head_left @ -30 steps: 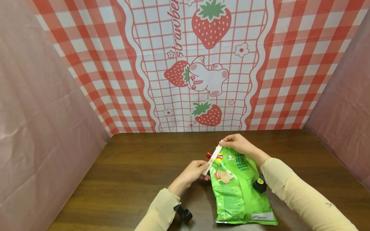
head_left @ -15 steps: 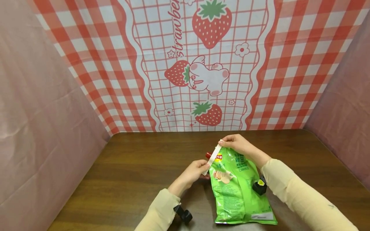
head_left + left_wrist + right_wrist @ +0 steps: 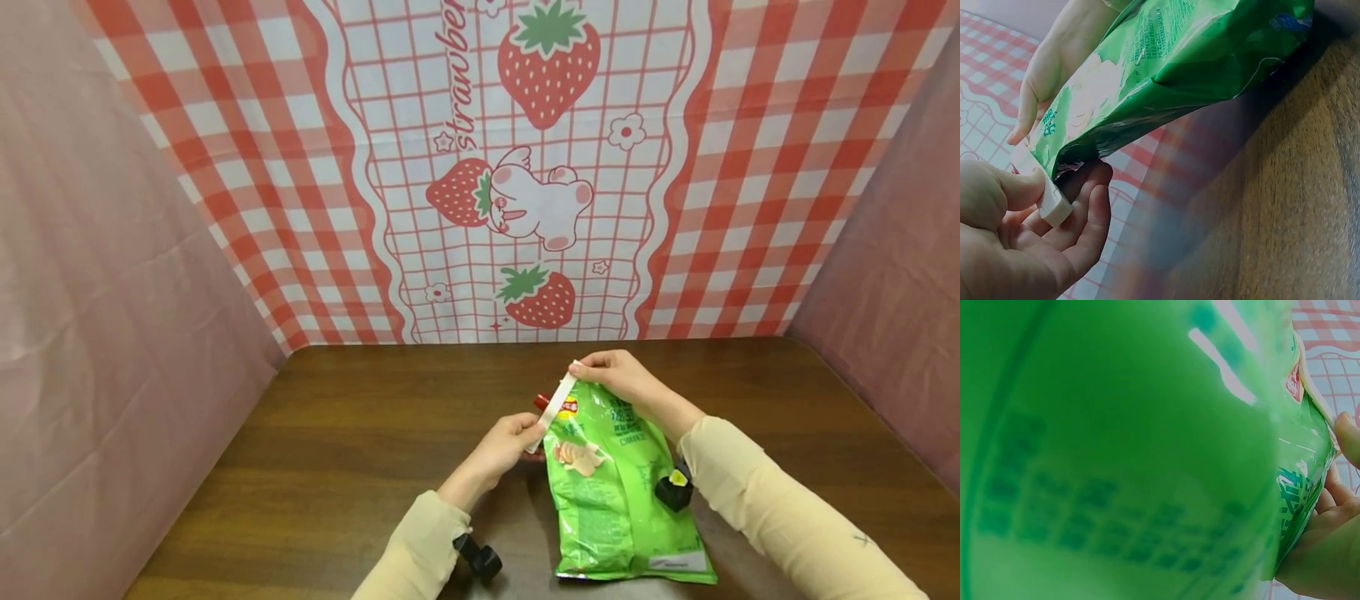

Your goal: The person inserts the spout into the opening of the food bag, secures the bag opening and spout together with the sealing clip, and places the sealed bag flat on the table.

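A green chip bag [image 3: 611, 500], printed with a picture of chips, stands out below a white bag clip [image 3: 557, 402] lying slanted along its upper left end. My left hand [image 3: 497, 450] pinches the clip's lower end, thumb on top and fingers beneath, as the left wrist view shows with the clip [image 3: 1054, 206]. At the upper end, my right hand [image 3: 618, 375] pinches the clip and the bag's corner together. The right wrist view is mostly filled by the bag [image 3: 1116, 456], with the right hand [image 3: 1329, 537] at its edge.
A red object [image 3: 542, 402] shows just behind the clip, mostly hidden. Around the bag is the brown wooden table [image 3: 337, 467]. A red-and-white strawberry cloth [image 3: 480, 250] hangs at the back, with pink cloth [image 3: 135, 292] on the sides.
Both hands keep their hold on the clip. The bag's bottom end has shifted very slightly to the left.
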The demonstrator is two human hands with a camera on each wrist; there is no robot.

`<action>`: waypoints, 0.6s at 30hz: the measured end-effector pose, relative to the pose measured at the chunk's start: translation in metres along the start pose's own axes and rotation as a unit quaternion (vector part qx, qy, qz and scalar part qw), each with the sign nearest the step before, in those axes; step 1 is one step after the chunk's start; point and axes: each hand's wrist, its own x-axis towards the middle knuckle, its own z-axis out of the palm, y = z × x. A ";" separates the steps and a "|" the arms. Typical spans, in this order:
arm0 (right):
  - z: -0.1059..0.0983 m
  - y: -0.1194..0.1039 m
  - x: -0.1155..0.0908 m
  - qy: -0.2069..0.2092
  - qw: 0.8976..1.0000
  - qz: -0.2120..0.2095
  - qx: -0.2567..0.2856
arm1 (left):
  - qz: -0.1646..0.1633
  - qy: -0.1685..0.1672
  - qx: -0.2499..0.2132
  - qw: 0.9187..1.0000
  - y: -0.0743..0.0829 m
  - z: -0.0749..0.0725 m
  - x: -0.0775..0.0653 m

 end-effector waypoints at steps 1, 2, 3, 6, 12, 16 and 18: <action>0.000 0.000 0.000 0.001 1.000 0.001 0.003 | -0.001 0.001 0.001 1.000 0.001 0.000 -0.001; 0.000 0.000 0.000 0.002 1.000 0.002 0.005 | -0.001 0.001 0.001 1.000 0.002 0.001 -0.001; 0.000 0.001 0.000 0.001 1.000 0.001 0.005 | -0.001 0.001 0.002 1.000 0.004 0.001 -0.002; 0.000 0.001 0.000 -0.001 1.000 0.001 0.010 | -0.002 0.003 0.006 1.000 0.009 0.002 -0.006; 0.001 0.001 0.000 -0.006 1.000 -0.002 0.012 | 0.003 0.008 0.006 1.000 0.011 0.003 -0.008; 0.001 0.000 0.000 -0.012 1.000 -0.005 0.014 | 0.007 0.017 0.026 0.999 0.006 0.002 -0.005; 0.001 -0.001 0.000 -0.014 1.000 -0.005 0.017 | 0.007 0.023 0.039 0.999 0.004 0.002 -0.004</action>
